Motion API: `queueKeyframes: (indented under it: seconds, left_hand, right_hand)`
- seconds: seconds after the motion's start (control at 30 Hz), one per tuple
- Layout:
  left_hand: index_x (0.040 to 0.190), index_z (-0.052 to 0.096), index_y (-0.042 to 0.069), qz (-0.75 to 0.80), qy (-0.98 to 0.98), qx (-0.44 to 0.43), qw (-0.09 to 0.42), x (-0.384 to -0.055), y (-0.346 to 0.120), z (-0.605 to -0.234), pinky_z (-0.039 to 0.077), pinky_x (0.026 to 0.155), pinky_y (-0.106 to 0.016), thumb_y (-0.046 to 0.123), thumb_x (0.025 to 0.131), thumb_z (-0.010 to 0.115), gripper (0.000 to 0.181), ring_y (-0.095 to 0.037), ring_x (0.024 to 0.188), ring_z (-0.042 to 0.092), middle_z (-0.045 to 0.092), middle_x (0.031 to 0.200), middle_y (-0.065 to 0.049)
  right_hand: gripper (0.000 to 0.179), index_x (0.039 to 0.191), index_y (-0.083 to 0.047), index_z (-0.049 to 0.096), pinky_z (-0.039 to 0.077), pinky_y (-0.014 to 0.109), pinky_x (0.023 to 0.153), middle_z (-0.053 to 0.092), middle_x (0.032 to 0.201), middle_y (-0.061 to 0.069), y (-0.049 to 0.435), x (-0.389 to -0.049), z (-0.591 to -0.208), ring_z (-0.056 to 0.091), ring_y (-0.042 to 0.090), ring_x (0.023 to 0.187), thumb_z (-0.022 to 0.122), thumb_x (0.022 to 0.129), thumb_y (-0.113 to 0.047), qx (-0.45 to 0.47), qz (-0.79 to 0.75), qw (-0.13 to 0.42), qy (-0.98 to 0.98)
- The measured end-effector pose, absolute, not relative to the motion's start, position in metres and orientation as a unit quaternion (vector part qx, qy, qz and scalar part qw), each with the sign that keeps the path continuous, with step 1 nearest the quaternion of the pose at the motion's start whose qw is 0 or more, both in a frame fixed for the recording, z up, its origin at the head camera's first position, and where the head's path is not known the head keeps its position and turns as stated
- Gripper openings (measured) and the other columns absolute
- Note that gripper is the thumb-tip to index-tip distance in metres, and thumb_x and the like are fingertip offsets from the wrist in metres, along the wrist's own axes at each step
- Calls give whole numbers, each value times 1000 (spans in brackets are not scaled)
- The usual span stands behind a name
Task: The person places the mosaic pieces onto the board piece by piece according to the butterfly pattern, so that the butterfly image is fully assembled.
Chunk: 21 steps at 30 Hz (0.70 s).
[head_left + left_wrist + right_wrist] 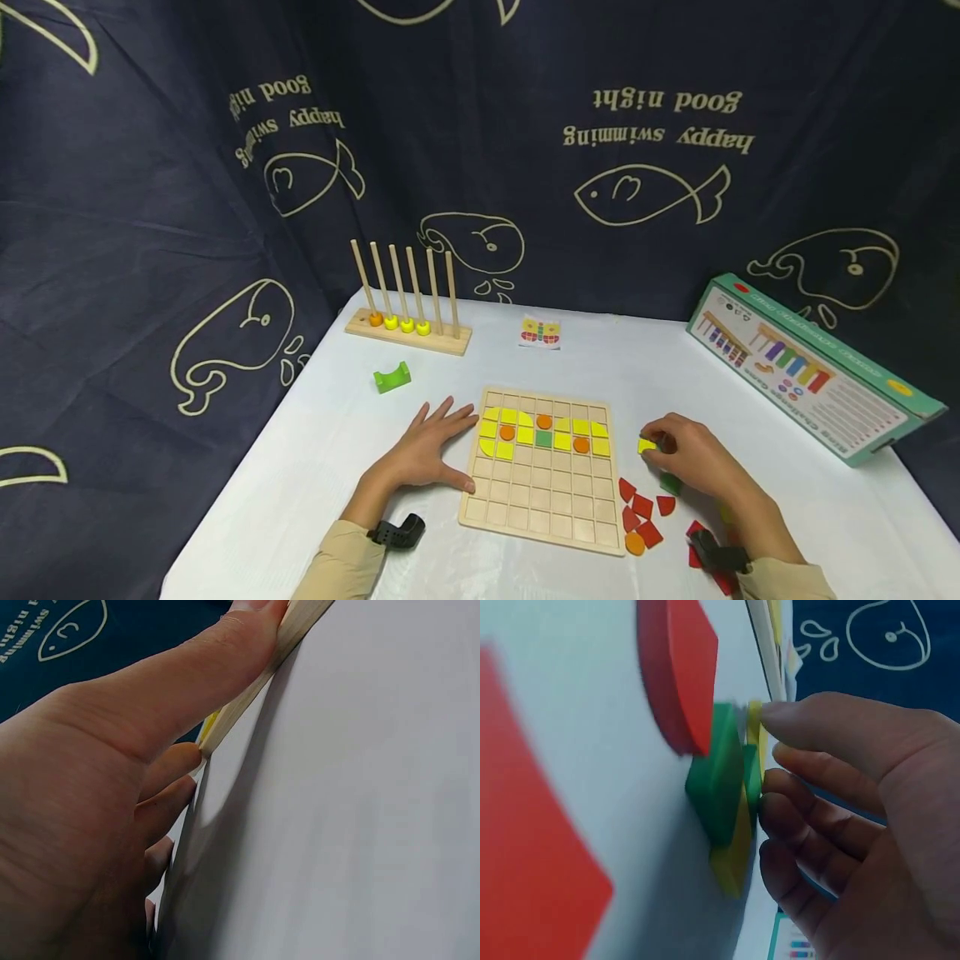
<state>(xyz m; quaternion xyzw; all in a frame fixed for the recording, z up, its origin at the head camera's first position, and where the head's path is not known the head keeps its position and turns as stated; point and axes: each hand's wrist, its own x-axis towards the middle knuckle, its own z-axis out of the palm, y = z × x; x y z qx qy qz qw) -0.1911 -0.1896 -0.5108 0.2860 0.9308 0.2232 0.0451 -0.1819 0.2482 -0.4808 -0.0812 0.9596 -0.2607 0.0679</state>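
Observation:
A square wooden grid board lies on the table, its upper rows holding yellow pieces, orange discs and one green square. My left hand rests at the board's left edge with fingers spread; its thumb touches the wooden rim. To the right of the board, my right hand pinches a yellow piece between thumb and fingertips. Just below that hand, a green piece is partly covered. In the right wrist view, green and yellow pieces sit beside the fingers.
Loose red pieces and an orange disc lie right of the board. Behind stand a peg rack with beads, a green curved block and a butterfly picture card. A game box occupies the right rear.

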Motion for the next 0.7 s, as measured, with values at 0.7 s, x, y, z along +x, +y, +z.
queueKeyframes:
  seconds: [0.7]
  left_hand:
    - [147, 42, 20, 236, 927, 288, 41, -190, -188, -510, 0, 114, -54, 77, 56, 72, 112, -29, 145, 10, 30, 155, 2]
  right_hand:
    - [40, 106, -9, 71, 49, 32, 69, 58, 85, -1, 284, -154, -476, 50, 19, 75, 84, 71, -22, -48, -260, 125, 956]
